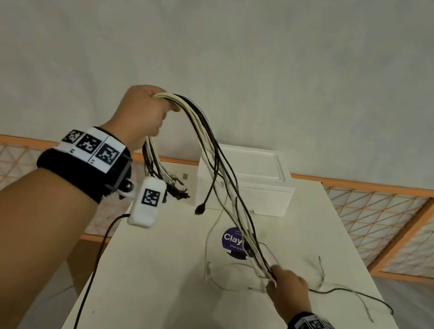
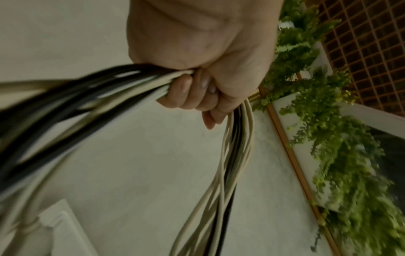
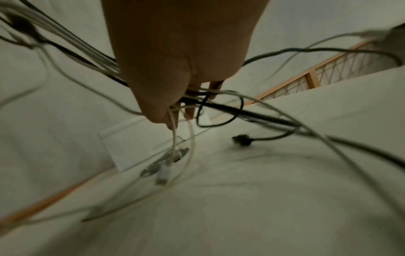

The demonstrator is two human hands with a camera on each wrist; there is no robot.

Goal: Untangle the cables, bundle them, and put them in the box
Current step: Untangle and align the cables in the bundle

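A bundle of black and white cables [image 1: 212, 149] arches through the air between my two hands. My left hand [image 1: 145, 111] is raised high and grips the bundle in a fist [image 2: 192, 90]; plug ends [image 1: 176, 185] dangle below it. My right hand [image 1: 286, 284] is low over the table and holds the other stretch of the cables [image 3: 197, 98] between curled fingers. Loose ends trail from it over the table to the right [image 1: 345, 291]. A white box [image 1: 249, 181], lid on, stands at the table's far edge behind the cables.
The white table [image 1: 164, 296] carries a round purple sticker [image 1: 233, 240] near its middle. An orange-framed lattice fence [image 1: 370, 214] runs behind and to the right. Green foliage [image 2: 328, 121] hangs beyond the fence. A black wire [image 1: 92, 272] hangs from my left wrist camera.
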